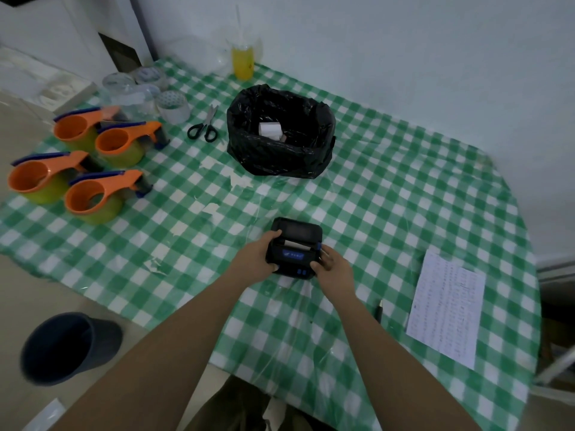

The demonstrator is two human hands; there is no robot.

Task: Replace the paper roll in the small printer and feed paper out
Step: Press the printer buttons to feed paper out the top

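Observation:
The small black printer (295,241) rests on the green checked tablecloth (389,197) near the middle of the table. A strip of white paper (295,245) shows at its slot, above a blue label. My left hand (258,256) grips the printer's left side, thumb on top. My right hand (331,264) holds its right side, fingers against the edge. Farther back, white paper rolls (270,129) lie inside a bin lined with a black bag (280,132).
Several orange tape dispensers (81,169) and clear tape rolls (168,104) stand at the left, with scissors (205,126) beside them. A yellow drink cup (243,62) is at the back. A printed sheet (448,309) and pen (380,309) lie right. A dark bucket (68,346) sits on the floor.

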